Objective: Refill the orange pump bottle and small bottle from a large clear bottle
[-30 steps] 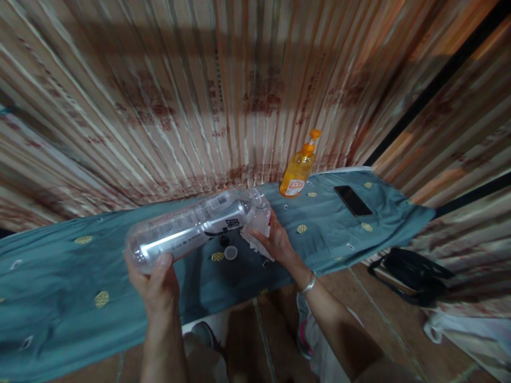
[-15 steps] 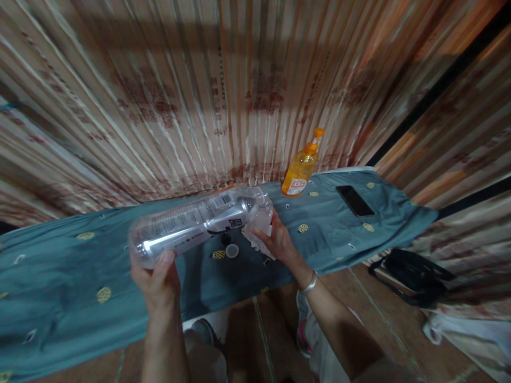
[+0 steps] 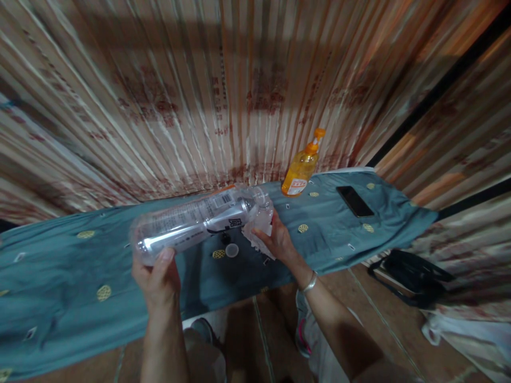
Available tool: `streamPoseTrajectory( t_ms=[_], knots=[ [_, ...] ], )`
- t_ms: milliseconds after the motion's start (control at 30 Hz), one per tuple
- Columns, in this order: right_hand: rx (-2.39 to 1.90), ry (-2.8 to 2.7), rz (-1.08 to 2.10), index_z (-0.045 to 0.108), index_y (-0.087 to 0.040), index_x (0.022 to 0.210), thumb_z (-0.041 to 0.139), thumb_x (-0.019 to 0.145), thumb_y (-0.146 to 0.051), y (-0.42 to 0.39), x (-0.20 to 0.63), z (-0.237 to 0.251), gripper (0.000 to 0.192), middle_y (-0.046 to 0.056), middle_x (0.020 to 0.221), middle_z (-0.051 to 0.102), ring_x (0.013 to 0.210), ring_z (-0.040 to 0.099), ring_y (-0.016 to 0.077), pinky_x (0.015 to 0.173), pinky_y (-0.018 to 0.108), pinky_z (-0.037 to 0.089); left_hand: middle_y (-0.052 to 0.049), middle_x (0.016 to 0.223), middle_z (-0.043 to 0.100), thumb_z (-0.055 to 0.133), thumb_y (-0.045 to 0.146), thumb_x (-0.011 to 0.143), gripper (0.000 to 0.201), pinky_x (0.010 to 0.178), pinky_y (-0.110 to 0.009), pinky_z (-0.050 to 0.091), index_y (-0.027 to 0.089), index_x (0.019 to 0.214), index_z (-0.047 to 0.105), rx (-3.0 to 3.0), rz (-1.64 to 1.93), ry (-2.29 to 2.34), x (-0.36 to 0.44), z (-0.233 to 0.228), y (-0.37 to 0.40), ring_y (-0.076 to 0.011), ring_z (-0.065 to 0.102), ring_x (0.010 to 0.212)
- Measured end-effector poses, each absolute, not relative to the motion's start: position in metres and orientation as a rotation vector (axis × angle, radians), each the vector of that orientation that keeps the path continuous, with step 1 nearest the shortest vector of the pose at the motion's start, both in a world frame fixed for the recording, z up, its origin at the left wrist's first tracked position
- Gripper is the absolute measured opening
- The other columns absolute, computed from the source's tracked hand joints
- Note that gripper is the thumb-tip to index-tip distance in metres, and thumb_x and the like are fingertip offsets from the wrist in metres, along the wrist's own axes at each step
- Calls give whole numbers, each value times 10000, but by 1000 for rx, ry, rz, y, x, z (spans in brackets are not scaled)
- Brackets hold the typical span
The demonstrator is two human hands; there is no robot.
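A large clear plastic bottle (image 3: 187, 223) with a printed label is held on its side above the cloth, its neck pointing right. My left hand (image 3: 157, 274) is closed round the bottle's base end. My right hand (image 3: 277, 239) pinches a crumpled white tissue (image 3: 260, 231) against the bottle's neck. Some of the right fingers are hidden behind the tissue and neck. Below the bottle, a small white cap (image 3: 232, 250) lies on the cloth, with a small dark object beside it, partly covered by the bottle.
A teal cloth (image 3: 88, 266) with yellow patterns covers the long table. An orange pump bottle (image 3: 300, 170) stands at the back, and a black phone (image 3: 354, 201) lies to its right. Striped curtains (image 3: 179, 96) hang behind. A black bag (image 3: 415, 274) is at the lower right.
Almost nothing differs. The bottle's base end has shifted very slightly to the right with my left hand; my right hand and the tissue stay at the neck.
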State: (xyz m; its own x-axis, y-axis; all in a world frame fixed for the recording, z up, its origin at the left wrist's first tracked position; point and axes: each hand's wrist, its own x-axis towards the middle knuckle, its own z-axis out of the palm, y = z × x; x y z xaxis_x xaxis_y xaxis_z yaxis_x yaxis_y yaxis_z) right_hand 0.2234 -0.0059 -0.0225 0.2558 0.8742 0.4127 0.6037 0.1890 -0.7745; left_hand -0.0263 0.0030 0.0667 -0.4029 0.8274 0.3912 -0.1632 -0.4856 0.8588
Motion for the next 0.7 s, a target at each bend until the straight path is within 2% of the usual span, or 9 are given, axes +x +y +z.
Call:
streamPoseTrajectory(
  t_ms=[167, 333, 567, 700],
  knots=[
    [-1510, -1427, 404, 449, -132, 1464, 759, 846, -484, -6, 223, -21, 775, 193, 1286, 706, 1173, 699, 323, 1019, 475, 580, -91, 1076, 720, 884, 493, 552, 547, 1028, -486, 535, 209, 993, 727, 1115, 1990, 972, -27, 64, 4, -303, 669, 1097],
    [-1483, -1422, 438, 463, -150, 1444, 757, 851, -447, -7, 222, -16, 726, 169, 1272, 709, 1155, 706, 305, 1025, 459, 577, -67, 1108, 701, 885, 446, 556, 615, 1059, -497, 507, 251, 1099, 671, 1135, 1994, 984, -31, 61, 5, -284, 660, 1101],
    [-1514, -1410, 391, 499, -157, 1447, 762, 845, -489, -8, 223, -20, 736, 154, 1200, 739, 1077, 729, 318, 980, 505, 606, -52, 1109, 677, 909, 343, 544, 588, 1021, -412, 506, 265, 1074, 666, 1065, 2009, 909, -33, 58, 4, -236, 628, 1083],
    [-1546, -1398, 412, 498, -157, 1454, 765, 842, -498, -8, 223, -20, 749, 147, 1188, 748, 1089, 726, 301, 975, 466, 609, -51, 1117, 676, 931, 318, 497, 632, 1008, -397, 504, 253, 1069, 671, 1011, 2024, 885, -33, 60, 4, -228, 618, 1085]
  ],
)
